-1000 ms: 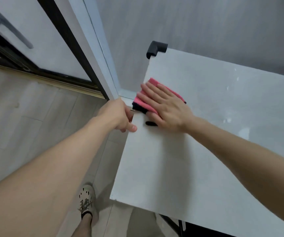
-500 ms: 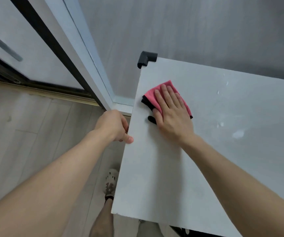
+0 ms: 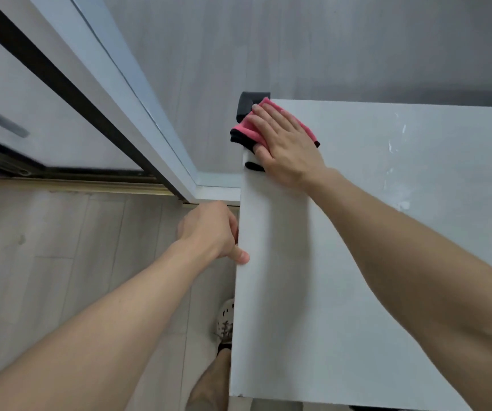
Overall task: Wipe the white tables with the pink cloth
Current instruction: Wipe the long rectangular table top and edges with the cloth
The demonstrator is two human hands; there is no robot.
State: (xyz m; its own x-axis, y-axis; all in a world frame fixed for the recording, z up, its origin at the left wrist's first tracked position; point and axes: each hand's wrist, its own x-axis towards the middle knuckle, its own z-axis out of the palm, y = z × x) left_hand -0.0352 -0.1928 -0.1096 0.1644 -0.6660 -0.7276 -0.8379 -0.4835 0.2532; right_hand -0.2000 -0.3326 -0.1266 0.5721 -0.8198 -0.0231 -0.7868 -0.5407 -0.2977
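Our right grip [image 3: 286, 143] lies flat, straight-fingered, pressing the folded pink cloth [image 3: 246, 129] at the far-left corner of the smooth white table [image 3: 283, 321]; left grip [image 3: 212, 229] clasps its edge. We judge the pale smears [image 3: 390, 146] rightward unwiped.

Only one view, a wide-angle head cam, looking forward and steeply down from above the near left corner of the tabletop [image 3: 283, 321], so you get the person's own angle. It faces the wall [image 3: 298, 40] along the top of the frame, with the floor [image 3: 46, 247] and a shoe [image 3: 225, 321] down the left side and both forearms reaching in from the bottom edge. It sits pretty near, the left hand [image 3: 209, 229] and right hand [image 3: 286, 146] landing around the middle of the frame.
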